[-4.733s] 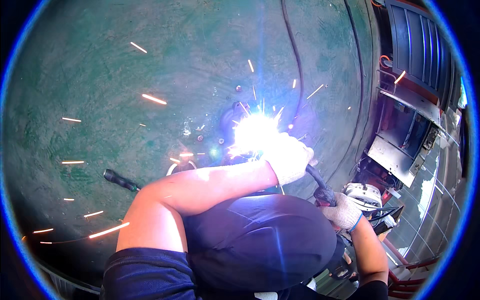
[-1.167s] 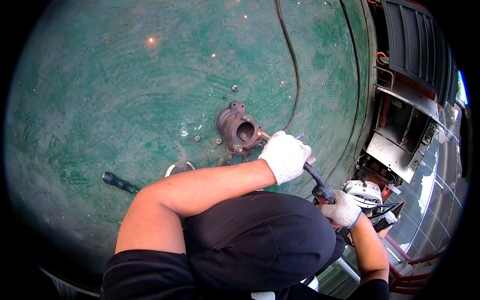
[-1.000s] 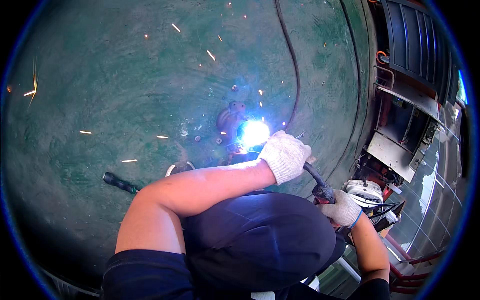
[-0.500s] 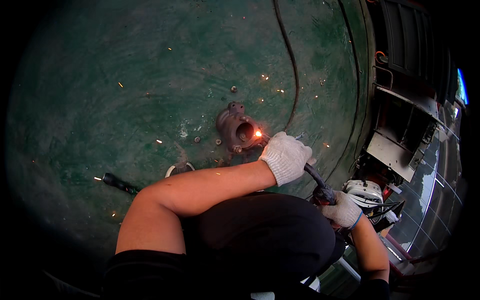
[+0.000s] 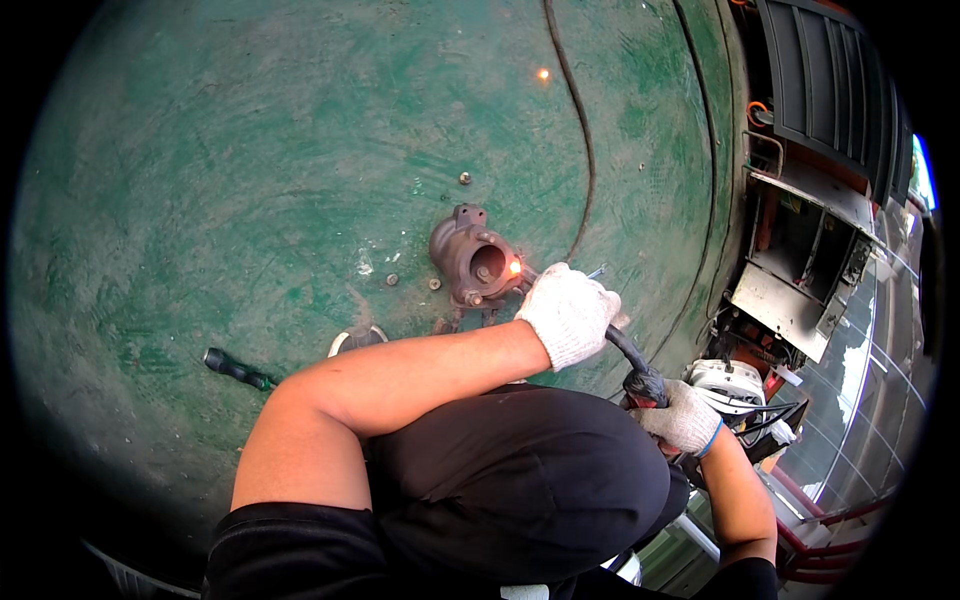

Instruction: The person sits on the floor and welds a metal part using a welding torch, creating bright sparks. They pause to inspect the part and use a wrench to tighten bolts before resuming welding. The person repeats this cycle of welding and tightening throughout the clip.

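My left hand (image 5: 568, 316), in a white knit glove, is closed round the front of a torch with a thick, dark, bent neck (image 5: 628, 350). Further back, my right hand (image 5: 687, 419), gloved too, grips the torch near a black wrapped section and a red part. The torch's front end is hidden by the left glove. Beyond that glove, a brown metal casting (image 5: 467, 250) with a round bore and bolted flange sits on the green floor. An orange-hot spot (image 5: 515, 267) glows on the bore's right rim. A thin rod (image 5: 598, 271) pokes out past the left glove.
Loose nuts (image 5: 465, 178) lie around the casting. A shoe (image 5: 357, 340) and a black-handled tool (image 5: 237, 368) are at the left. Dark cables (image 5: 578, 120) cross the floor. An open metal cabinet (image 5: 800, 250) and a white machine (image 5: 728, 383) stand at the right.
Nearly all the flying sparks have gone; one bright speck shows near the top. The picture is brighter and the hot spot's glare is weaker. Both hands have hardly moved.
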Tool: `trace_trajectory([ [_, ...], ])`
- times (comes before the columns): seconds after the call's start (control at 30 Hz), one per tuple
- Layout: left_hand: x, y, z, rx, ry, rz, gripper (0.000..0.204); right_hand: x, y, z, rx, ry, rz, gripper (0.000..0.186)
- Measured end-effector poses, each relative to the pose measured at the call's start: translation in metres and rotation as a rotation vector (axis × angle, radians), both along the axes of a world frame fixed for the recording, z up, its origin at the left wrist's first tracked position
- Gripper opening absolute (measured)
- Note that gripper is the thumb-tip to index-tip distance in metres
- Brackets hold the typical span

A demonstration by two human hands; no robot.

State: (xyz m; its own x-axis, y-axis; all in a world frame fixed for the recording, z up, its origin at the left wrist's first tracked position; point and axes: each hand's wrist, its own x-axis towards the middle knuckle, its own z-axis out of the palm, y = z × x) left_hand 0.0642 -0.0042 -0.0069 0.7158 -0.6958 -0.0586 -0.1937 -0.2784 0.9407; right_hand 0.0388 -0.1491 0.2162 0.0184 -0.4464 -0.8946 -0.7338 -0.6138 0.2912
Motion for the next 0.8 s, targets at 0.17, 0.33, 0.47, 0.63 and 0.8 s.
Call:
trace_trajectory([
  [0.17,0.001,0.000,0.000,0.002,0.015,-0.017,0.020,-0.005,-0.007,-0.002,0.032,-0.034,-0.003,0.027],
  [0.33,-0.001,-0.002,-0.003,0.011,0.001,0.007,0.046,-0.003,-0.006,-0.003,0.041,-0.029,-0.014,0.026],
  [0.47,-0.002,-0.001,-0.003,-0.001,-0.004,0.015,0.045,-0.004,-0.006,-0.003,0.042,-0.034,-0.025,0.026],
  [0.63,-0.013,-0.004,-0.011,-0.058,-0.005,0.125,0.043,-0.001,-0.003,-0.003,0.031,-0.030,-0.005,0.023],
  [0.8,-0.004,-0.004,-0.005,-0.015,0.041,0.042,0.049,-0.003,-0.006,-0.003,0.041,-0.033,-0.033,0.023],
])
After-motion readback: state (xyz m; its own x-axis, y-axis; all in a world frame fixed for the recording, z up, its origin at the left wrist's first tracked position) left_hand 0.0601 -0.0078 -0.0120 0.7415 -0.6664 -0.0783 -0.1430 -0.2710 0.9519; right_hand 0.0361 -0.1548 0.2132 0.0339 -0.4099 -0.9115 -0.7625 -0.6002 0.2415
